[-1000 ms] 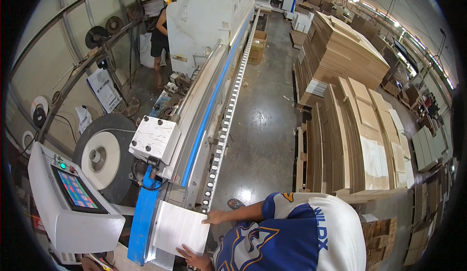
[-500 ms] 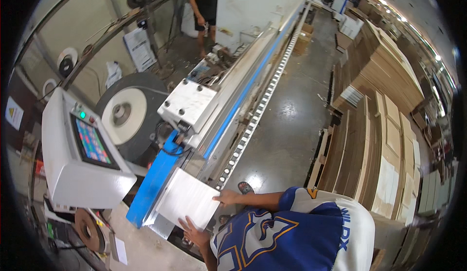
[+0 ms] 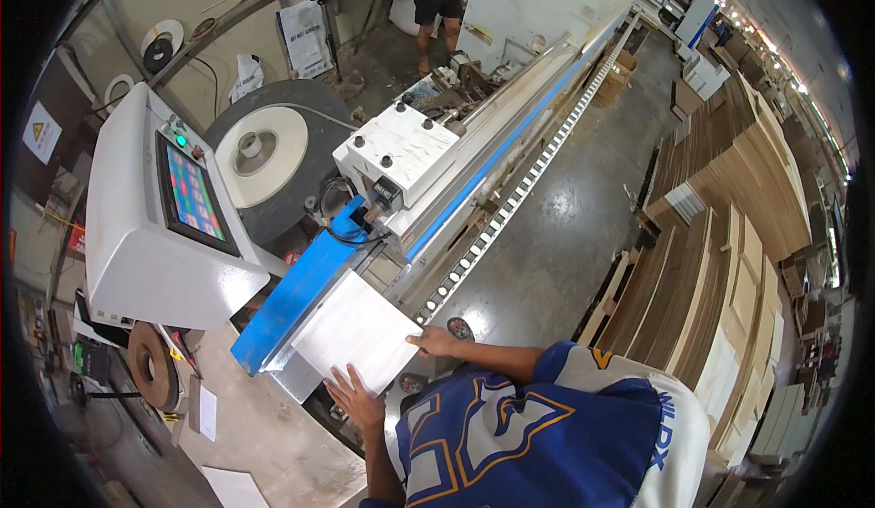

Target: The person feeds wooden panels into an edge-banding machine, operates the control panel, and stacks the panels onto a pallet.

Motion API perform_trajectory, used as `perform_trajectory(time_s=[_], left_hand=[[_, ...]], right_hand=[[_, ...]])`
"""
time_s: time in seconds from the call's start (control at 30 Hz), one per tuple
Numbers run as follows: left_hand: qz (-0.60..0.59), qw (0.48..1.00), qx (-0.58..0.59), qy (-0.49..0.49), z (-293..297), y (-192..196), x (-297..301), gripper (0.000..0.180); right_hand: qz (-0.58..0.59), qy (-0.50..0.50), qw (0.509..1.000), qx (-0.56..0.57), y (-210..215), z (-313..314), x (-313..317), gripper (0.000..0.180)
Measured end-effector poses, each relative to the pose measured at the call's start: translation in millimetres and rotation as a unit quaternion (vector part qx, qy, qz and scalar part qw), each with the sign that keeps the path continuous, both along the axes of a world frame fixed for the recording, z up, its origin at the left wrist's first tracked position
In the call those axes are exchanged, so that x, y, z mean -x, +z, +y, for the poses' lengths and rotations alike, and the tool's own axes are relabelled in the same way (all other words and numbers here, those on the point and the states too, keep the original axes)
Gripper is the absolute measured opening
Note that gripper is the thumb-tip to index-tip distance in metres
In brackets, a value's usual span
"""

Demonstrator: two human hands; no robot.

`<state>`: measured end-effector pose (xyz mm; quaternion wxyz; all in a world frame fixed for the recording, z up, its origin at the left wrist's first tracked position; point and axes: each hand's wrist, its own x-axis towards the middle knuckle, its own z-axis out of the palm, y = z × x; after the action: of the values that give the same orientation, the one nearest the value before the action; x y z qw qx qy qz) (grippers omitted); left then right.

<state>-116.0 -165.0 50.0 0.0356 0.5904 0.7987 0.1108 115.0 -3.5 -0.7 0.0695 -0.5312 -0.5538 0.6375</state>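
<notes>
A square white panel [image 3: 357, 328] lies flat at the near end of a long machine, its far-left side along a blue guide bar [image 3: 299, 291]. My left hand [image 3: 357, 399] rests on the panel's near edge, fingers spread and flat. At the panel's right corner, my right hand [image 3: 435, 340] grips the edge, thumb on top and the other fingers mostly hidden. Beyond the panel is a white bolted block [image 3: 401, 143], beside a blue-edged track [image 3: 492, 166] and a strip of rollers [image 3: 510, 207].
A grey control console [image 3: 173, 244] with a lit screen stands left. Behind it is a large roll of edge band [image 3: 264, 157]. A worktable [image 3: 264, 426] lies near left. Stacked boards [image 3: 702, 289] line the right. Another person [image 3: 439, 2] stands beyond the machine.
The whole view has shifted, with the machine's far end now farther right. Both hands keep nearly the same places on the panel, which stays beside the blue bar.
</notes>
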Motion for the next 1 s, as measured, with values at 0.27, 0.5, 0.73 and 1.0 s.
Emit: perform_trajectory(time_s=[0.27, 0.5, 0.73, 1.0], left_hand=[[-0.05, 0.999, 0.002, 0.009, -1, 11, -3, 0.091], [-0.051, 0.999, -0.015, 0.003, -2, 9, 0, 0.086], [-0.06, 0.997, -0.031, 0.028, -3, 11, 0, 0.077], [-0.076, 0.996, -0.028, 0.032, -6, 13, 3, 0.094]], right_hand=[[-0.028, 0.034, 0.999, 0.013, 29, 5, 0, 0.057], [-0.061, 0.042, 0.996, -0.048, 25, 1, -1, 0.073], [-0.065, 0.023, 0.995, -0.072, 20, -3, 2, 0.071], [-0.108, 0.015, 0.991, -0.08, 2, -3, -5, 0.077]])
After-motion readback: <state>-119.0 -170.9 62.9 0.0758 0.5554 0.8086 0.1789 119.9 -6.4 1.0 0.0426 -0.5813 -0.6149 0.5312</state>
